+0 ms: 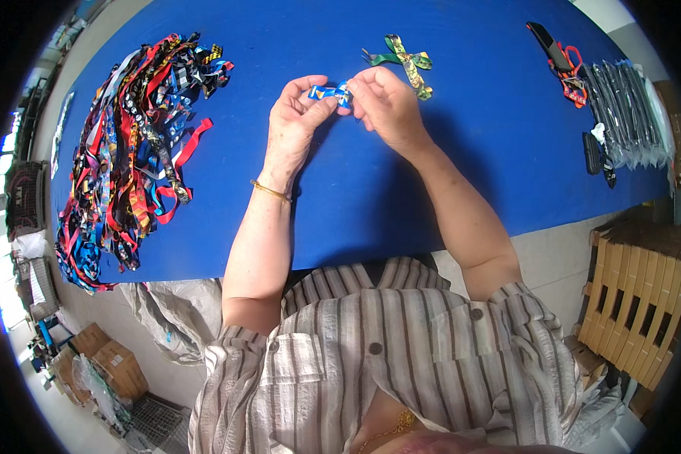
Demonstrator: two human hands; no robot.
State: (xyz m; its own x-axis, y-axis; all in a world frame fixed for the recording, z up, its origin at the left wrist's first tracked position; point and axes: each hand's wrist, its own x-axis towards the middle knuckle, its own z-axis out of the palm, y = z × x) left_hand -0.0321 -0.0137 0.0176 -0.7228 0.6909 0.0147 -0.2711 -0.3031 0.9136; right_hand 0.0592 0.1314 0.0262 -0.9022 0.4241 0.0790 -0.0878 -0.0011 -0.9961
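Observation:
Above the middle of the blue table (461, 151), a short blue printed ribbon strap (324, 93) is held between both hands, bent or folded over at its right end. My left hand (299, 110) pinches it between thumb and fingers. My right hand (386, 102) has its fingertips closed on the strap's right end, partly covering it. Just beyond my right hand lies a green and yellow patterned ribbon strap (411, 64), folded in a cross-like shape, touched by neither hand.
A large heap of colourful printed lanyards (129, 151) covers the table's left side. At the right lie a dark phone-like object (546, 45), red-handled scissors (575, 59) and a row of plastic-wrapped dark packs (624, 113). Cardboard boxes (632, 303) are stacked right of the table.

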